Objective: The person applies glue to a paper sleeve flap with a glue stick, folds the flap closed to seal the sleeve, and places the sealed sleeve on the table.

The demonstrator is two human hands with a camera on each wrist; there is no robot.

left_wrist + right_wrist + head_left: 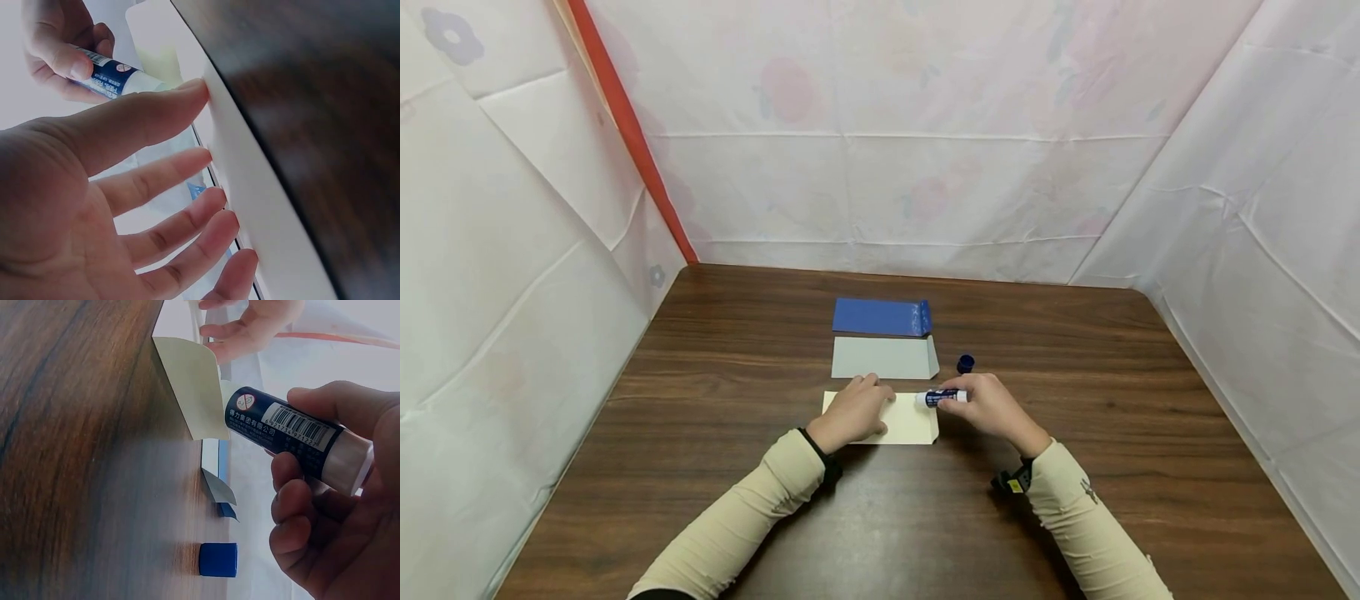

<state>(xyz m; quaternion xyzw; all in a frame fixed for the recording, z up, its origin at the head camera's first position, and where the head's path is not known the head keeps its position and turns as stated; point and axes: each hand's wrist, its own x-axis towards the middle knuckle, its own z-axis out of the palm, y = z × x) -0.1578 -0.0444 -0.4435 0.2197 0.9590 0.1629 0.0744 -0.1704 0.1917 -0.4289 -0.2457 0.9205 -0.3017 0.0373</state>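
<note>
A cream envelope (904,431) lies nearest the person, its flap (190,387) spread out to the right and lifted a little off the table. My left hand (854,410) rests its fingertips on the envelope's left and middle part, fingers spread and fairly straight. In my right hand (992,406) is an uncapped glue stick (281,428) with a dark blue label, pinched between thumb and fingers. Its white tip points left, right at the flap side of the envelope. The blue cap (966,363) stands on the table just beyond the right hand.
Behind the cream envelope lie a pale grey envelope (880,358) and, farther back, a blue envelope (876,317) with whitish smears on its flap. The brown wooden table (715,367) is enclosed by hanging white patterned sheets (850,192) at the back and both sides.
</note>
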